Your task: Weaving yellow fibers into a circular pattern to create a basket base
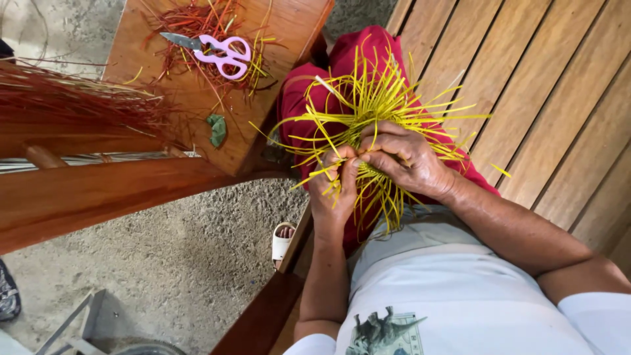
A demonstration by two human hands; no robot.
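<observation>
yellow strips, thin and stiff, fan out from a knot at centre frame, over a lap in red cloth. long axis of the bundle runs top to bottom of the frame; loose tails hang toward the lower edge, the wider spray points to the upper edge.

left hand: just below and left of the knot, fingers closed, pinching a few strips between thumb and fingertips.

right hand: on the knot itself, fingers curled shut over the crossing strips; it is the nearer hand to the centre of the work. the two hands touch at the fingertips.

wooden stool top, upper left: carries pink-handled scissors lying on red and yellow offcuts, and a small green scrap near its lower edge.

red strips, far left: a bundle lying across the frame, well apart from both hands.

containers: none clearly shown.
</observation>
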